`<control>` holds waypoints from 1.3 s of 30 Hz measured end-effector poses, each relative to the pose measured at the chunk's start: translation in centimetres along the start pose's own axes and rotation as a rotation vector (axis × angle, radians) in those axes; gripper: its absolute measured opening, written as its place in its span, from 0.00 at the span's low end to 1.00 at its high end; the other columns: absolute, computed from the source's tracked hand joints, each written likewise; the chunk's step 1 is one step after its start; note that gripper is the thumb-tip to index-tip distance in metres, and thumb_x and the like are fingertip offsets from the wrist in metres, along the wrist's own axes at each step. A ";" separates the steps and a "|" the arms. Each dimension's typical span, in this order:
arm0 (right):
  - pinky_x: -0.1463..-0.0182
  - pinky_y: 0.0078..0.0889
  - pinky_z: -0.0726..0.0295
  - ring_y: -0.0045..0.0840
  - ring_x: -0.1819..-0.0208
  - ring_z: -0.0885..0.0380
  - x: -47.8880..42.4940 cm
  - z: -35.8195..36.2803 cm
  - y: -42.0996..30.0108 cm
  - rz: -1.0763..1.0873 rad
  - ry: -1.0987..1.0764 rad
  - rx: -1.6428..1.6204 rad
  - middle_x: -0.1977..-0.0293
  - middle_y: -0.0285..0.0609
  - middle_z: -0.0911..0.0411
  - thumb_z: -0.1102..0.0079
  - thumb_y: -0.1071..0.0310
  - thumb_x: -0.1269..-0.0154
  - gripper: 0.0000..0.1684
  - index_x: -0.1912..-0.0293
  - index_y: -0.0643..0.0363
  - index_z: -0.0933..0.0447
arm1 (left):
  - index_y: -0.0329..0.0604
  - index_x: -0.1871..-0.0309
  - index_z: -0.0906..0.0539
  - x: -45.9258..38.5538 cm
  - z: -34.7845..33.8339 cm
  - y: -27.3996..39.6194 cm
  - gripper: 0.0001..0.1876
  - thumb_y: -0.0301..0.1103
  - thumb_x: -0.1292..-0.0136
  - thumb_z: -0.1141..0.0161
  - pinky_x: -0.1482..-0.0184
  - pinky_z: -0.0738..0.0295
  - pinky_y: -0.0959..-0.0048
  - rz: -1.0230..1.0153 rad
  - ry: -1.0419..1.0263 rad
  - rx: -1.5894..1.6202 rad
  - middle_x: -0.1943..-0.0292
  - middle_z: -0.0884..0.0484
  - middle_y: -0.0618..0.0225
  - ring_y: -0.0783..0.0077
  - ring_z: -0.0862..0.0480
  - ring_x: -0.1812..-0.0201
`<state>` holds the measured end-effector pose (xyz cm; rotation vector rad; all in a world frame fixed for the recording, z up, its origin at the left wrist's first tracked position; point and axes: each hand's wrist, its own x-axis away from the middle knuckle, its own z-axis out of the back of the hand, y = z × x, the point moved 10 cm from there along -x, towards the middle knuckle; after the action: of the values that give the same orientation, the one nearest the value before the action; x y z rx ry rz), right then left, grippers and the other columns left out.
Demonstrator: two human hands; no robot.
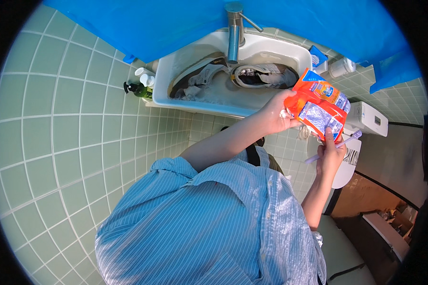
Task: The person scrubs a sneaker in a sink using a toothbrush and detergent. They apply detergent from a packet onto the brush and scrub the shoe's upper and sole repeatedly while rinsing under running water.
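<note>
In the head view, an orange plastic pouch with printed panels is held up between both hands at the sink's right front corner. My left hand grips its left edge, and some white matter clings to the fingers. My right hand pinches the lower edge, thumb on the printed face. A lilac toothbrush also lies across that right hand, bristle end to the right. Two sneakers sit in the water of the white sink: one sneaker at the left, the other sneaker right of the tap.
A metal tap rises at the sink's back. Left of the sink stands a green pump bottle beside white-capped containers. At the right are a blue box, a white tub and a toilet. Blue sheeting hangs behind.
</note>
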<state>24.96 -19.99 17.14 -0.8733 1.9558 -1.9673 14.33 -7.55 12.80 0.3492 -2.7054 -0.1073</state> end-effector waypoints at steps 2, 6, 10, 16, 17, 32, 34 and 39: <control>0.88 0.13 0.49 0.14 0.78 0.22 0.4 0.3 0.3 -0.064 0.047 -0.087 0.70 0.39 0.21 0.43 0.70 0.34 0.09 0.55 0.61 0.27 | 0.33 0.39 0.33 -0.4 0.4 -0.5 0.28 0.47 0.34 0.55 0.36 0.34 0.52 0.036 -0.002 -0.033 0.42 0.26 0.51 0.54 0.25 0.41; 0.90 0.13 0.48 0.25 0.65 0.15 0.7 1.3 0.4 -0.102 0.011 -0.228 0.64 0.46 0.19 0.45 0.72 0.33 0.12 0.51 0.63 0.29 | 0.28 0.38 0.35 -0.7 0.3 -1.6 0.32 0.51 0.33 0.58 0.34 0.36 0.51 0.106 0.023 -0.044 0.40 0.29 0.46 0.51 0.28 0.39; 0.91 0.10 0.44 0.27 0.61 0.16 0.3 3.4 3.1 -0.250 0.016 -0.553 0.60 0.50 0.20 0.49 0.72 0.31 0.12 0.50 0.65 0.31 | 0.20 0.37 0.39 -0.5 -0.7 -2.6 0.35 0.50 0.31 0.63 0.32 0.40 0.54 0.178 0.036 -0.012 0.38 0.32 0.40 0.48 0.31 0.36; 0.88 0.09 0.41 0.19 0.56 0.18 1.1 3.3 6.2 -0.653 -0.107 -1.453 0.47 0.42 0.23 0.55 0.71 0.31 0.22 0.39 0.65 0.37 | 0.18 0.36 0.40 -0.6 -2.0 -3.6 0.35 0.48 0.29 0.70 0.30 0.43 0.57 0.205 -0.102 -0.044 0.36 0.37 0.38 0.47 0.36 0.33; 0.88 0.09 0.42 0.18 0.56 0.18 0.7 4.1 7.1 -0.650 -0.125 -1.472 0.47 0.42 0.23 0.55 0.71 0.31 0.22 0.39 0.65 0.37 | 0.18 0.36 0.40 -0.5 -1.9 -3.7 0.34 0.48 0.29 0.70 0.30 0.42 0.57 0.208 -0.090 -0.044 0.36 0.37 0.38 0.47 0.35 0.33; 0.91 0.10 0.43 0.10 0.64 0.18 -1.5 1.0 12.5 -0.868 -0.081 -1.541 0.51 0.41 0.21 0.60 0.72 0.29 0.17 0.44 0.64 0.32 | 0.20 0.35 0.41 1.6 1.5 0.7 0.40 0.56 0.30 0.73 0.30 0.45 0.56 0.002 -0.071 0.071 0.34 0.39 0.39 0.47 0.38 0.32; 0.91 0.11 0.42 0.11 0.62 0.18 -2.5 -0.5 13.7 -0.882 -0.120 -1.502 0.51 0.40 0.21 0.59 0.72 0.29 0.16 0.46 0.64 0.31 | 0.20 0.34 0.42 1.9 0.9 1.3 0.42 0.59 0.31 0.73 0.29 0.45 0.56 -0.026 -0.101 0.108 0.33 0.40 0.39 0.47 0.39 0.31; 0.91 0.10 0.41 0.14 0.58 0.18 -5.0 -1.8 16.8 -0.780 -0.181 -1.283 0.52 0.39 0.20 0.59 0.72 0.33 0.17 0.47 0.65 0.29 | 0.21 0.34 0.42 2.4 0.0 2.4 0.45 0.63 0.33 0.74 0.29 0.48 0.56 -0.075 -0.128 0.150 0.33 0.42 0.39 0.48 0.40 0.30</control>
<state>23.88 -17.09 -0.25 -2.2108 2.9228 -0.4484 11.61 -5.85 14.03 0.5041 -2.8347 0.0537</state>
